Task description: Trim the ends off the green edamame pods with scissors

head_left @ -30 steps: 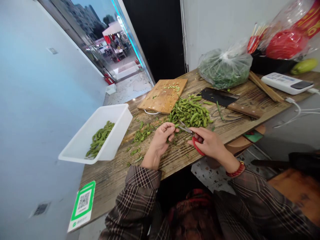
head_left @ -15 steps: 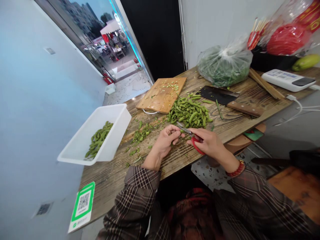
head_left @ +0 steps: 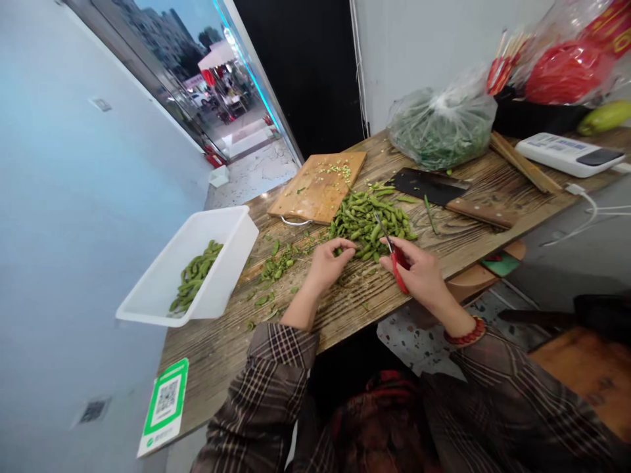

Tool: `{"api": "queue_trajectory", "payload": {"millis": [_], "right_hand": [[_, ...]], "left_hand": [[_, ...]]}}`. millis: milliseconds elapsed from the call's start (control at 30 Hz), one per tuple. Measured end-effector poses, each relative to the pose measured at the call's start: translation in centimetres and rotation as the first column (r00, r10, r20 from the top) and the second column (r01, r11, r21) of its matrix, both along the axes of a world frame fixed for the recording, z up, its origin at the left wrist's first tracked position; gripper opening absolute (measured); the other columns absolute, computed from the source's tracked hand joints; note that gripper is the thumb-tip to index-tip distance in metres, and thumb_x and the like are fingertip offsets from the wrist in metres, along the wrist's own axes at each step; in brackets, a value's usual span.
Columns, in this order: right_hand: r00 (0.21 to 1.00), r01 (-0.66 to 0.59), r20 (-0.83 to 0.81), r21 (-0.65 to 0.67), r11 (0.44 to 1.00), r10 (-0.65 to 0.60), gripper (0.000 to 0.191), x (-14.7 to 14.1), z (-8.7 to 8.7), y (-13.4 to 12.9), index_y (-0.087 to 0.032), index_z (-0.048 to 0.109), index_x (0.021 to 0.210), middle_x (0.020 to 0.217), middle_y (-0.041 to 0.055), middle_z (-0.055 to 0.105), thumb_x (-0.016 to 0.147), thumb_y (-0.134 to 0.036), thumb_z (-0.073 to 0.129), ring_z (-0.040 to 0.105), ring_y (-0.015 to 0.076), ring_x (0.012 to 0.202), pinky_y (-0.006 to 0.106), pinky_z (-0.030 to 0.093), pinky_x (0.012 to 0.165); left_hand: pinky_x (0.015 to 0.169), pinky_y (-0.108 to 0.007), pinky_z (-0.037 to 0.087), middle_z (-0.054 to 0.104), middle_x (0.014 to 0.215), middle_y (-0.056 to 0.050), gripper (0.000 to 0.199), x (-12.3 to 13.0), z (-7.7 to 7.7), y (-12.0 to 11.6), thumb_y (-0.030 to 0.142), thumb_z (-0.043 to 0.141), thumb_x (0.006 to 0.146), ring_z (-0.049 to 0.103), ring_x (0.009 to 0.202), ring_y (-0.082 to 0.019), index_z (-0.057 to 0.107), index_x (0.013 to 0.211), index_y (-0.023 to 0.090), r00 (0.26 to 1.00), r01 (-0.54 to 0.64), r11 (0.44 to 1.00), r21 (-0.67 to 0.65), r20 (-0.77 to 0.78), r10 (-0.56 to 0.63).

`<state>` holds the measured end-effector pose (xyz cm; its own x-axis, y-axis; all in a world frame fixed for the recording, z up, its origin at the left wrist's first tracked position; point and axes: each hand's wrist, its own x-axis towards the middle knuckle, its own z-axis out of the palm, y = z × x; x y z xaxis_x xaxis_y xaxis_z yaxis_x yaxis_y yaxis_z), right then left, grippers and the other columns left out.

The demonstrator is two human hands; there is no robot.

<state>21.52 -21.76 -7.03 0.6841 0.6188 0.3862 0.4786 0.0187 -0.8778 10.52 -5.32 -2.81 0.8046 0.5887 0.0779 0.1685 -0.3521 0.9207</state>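
A heap of green bean pods (head_left: 369, 220) lies on the wooden table (head_left: 290, 335). At the heap's near left edge is my left hand (head_left: 329, 266), thumb and fingers pinched together; whatever they hold is too small to make out. My right hand (head_left: 417, 272) is closed on red-handled scissors (head_left: 398, 266), whose blades point away over the near right part of the heap. Trimmed bits and small pods (head_left: 279, 263) are scattered left of my left hand. More pods (head_left: 197, 276) lie inside a white plastic bin (head_left: 231, 263) at the left.
Beyond the heap are a cutting board (head_left: 315, 187) with small pieces on it and, further right, a cleaver (head_left: 434, 187). A tied bag of greens (head_left: 444, 128), a white device (head_left: 569, 154) and a QR-code card (head_left: 165, 407) also rest on the table.
My left hand has moved slightly up to the heap's edge. My right hand and the scissors have moved right, away from it, and the blades now point further forward.
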Motion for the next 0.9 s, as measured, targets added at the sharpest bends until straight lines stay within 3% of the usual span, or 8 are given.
{"api": "queue_trajectory", "payload": {"millis": [100, 200, 300, 433, 600, 700, 833, 900], "right_hand": [[1.0, -0.005, 0.024, -0.007, 1.0, 0.005, 0.044, 0.0, 0.0, 0.0, -0.019, 0.062, 0.119, 0.101, 0.0065, 0.069, 0.08, -0.039, 0.065, 0.063, 0.0179, 0.079, 0.031, 0.052, 0.075], [0.999, -0.009, 0.043, -0.018, 1.0, 0.009, 0.045, -0.1, -0.1, 0.0, -0.019, 0.062, 0.12, 0.098, 0.0064, 0.069, 0.081, -0.04, 0.065, 0.063, 0.0178, 0.078, 0.031, 0.051, 0.074], [0.997, 0.007, 0.072, -0.017, 1.0, -0.005, 0.044, -0.1, -0.1, 0.0, -0.018, 0.062, 0.119, 0.091, 0.0058, 0.068, 0.081, -0.041, 0.065, 0.061, 0.0171, 0.073, 0.031, 0.051, 0.071], [0.988, -0.018, 0.151, -0.013, 1.0, 0.019, 0.044, -0.2, 0.0, 0.1, -0.018, 0.063, 0.116, 0.082, 0.0044, 0.064, 0.08, -0.043, 0.066, 0.057, 0.0155, 0.066, 0.028, 0.049, 0.062], [0.971, -0.099, 0.213, -0.06, 0.993, 0.11, 0.046, -0.2, 0.0, 0.3, -0.019, 0.061, 0.118, 0.079, 0.0024, 0.059, 0.079, -0.043, 0.068, 0.052, 0.013, 0.06, 0.026, 0.047, 0.057], [0.954, -0.119, 0.262, -0.102, 0.988, 0.142, 0.046, -0.2, -0.2, 0.4, -0.02, 0.061, 0.119, 0.078, 0.0023, 0.059, 0.08, -0.043, 0.068, 0.052, 0.0134, 0.061, 0.027, 0.047, 0.058], [0.938, -0.154, 0.294, -0.12, 0.981, 0.183, 0.047, 0.0, -0.2, 0.3, -0.019, 0.061, 0.119, 0.077, 0.0022, 0.058, 0.079, -0.044, 0.068, 0.053, 0.0138, 0.064, 0.027, 0.045, 0.059], [0.934, -0.17, 0.294, -0.129, 0.977, 0.201, 0.047, 0.0, -0.2, 0.3, -0.019, 0.062, 0.118, 0.075, 0.0014, 0.057, 0.079, -0.043, 0.068, 0.053, 0.0134, 0.063, 0.026, 0.044, 0.058]], "left_hand": [[0.076, -0.03, 0.043, 0.065, 0.076, -0.003, 0.009, 1.1, -0.7, -0.1, 0.019, 0.065, 0.076, 0.057, 0.075, -0.015, 0.071, 0.082, 0.017, 0.99, 0.051, 0.927, 0.372, -0.141, 0.002], [0.075, -0.031, 0.043, 0.064, 0.075, -0.004, 0.009, 1.5, -1.1, -0.1, 0.021, 0.067, 0.074, 0.057, 0.075, -0.018, 0.072, 0.08, 0.018, 0.973, 0.1, 0.854, 0.51, -0.229, 0.022], [0.074, -0.029, 0.043, 0.062, 0.071, -0.002, 0.004, 1.1, -1.0, 0.2, 0.017, 0.065, 0.073, 0.056, 0.073, -0.016, 0.069, 0.07, 0.017, 0.982, 0.082, 0.893, 0.443, -0.189, 0.004], [0.066, -0.024, 0.042, 0.06, 0.07, 0.0, 0.007, -0.3, -0.2, 0.5, 0.022, 0.066, 0.073, 0.052, 0.066, -0.011, 0.065, 0.073, 0.015, 0.999, -0.013, 0.99, 0.143, -0.034, 0.019], [0.047, -0.02, 0.033, 0.055, 0.069, 0.003, 0.023, -1.6, 1.1, 0.0, 0.033, 0.07, 0.071, 0.04, 0.05, -0.006, 0.063, 0.084, 0.015, 0.999, -0.015, 0.984, -0.18, 0.033, 0.022], [0.053, -0.021, 0.037, 0.06, 0.075, 0.0, 0.023, -1.9, 1.5, -0.4, 0.032, 0.071, 0.072, 0.046, 0.055, -0.007, 0.067, 0.087, 0.015, 0.999, 0.019, 0.993, -0.118, 0.038, -0.015], [0.078, -0.028, 0.043, 0.066, 0.081, -0.003, 0.013, -2.0, 1.7, -0.5, 0.027, 0.067, 0.076, 0.058, 0.077, -0.015, 0.07, 0.082, 0.016, 0.993, 0.11, 0.992, 0.063, 0.041, -0.113], [0.083, -0.03, 0.043, 0.067, 0.082, -0.004, 0.012, -2.0, 1.6, -0.5, 0.027, 0.066, 0.077, 0.059, 0.082, -0.017, 0.07, 0.081, 0.016, 0.988, 0.148, 0.983, 0.109, 0.031, -0.152]]}}
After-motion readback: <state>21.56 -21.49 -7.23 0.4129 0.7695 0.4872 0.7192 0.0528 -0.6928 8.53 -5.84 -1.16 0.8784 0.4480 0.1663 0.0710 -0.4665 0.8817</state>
